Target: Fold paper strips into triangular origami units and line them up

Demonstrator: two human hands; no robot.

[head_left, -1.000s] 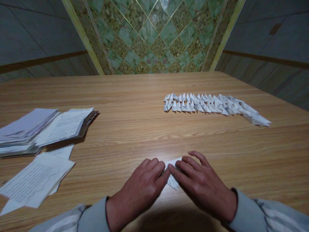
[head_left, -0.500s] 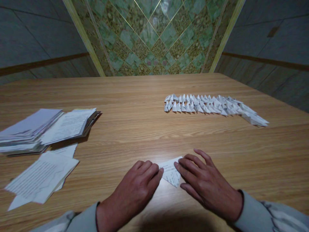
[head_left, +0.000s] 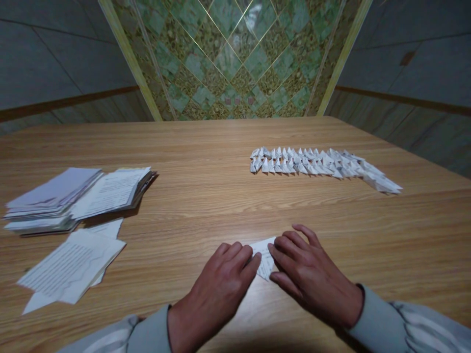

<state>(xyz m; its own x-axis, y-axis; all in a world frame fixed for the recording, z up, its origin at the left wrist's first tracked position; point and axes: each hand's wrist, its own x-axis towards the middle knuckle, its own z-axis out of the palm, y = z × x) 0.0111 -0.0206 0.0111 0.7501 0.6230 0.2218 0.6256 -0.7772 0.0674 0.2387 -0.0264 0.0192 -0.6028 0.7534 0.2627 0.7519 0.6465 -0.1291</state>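
A small folded white paper (head_left: 265,264) with print on it lies on the wooden table between my hands, its lower corner pointing toward me. My left hand (head_left: 221,287) is closed on the paper's left side, fingers curled and thumb along its face. On the right side, my right hand (head_left: 312,274) presses the paper with thumb and fingertips, one finger raised. Both hands cover parts of the paper.
Two rows of folded paper pieces (head_left: 305,162) stand at the back right of the table (head_left: 198,196). At the left are stacked papers (head_left: 55,189) and an open bundle of written sheets (head_left: 110,191). Loose written sheets (head_left: 73,264) lie nearer me.
My left hand has moved right, closer to my right hand, and more of the folded paper is covered. The view has shifted slightly.
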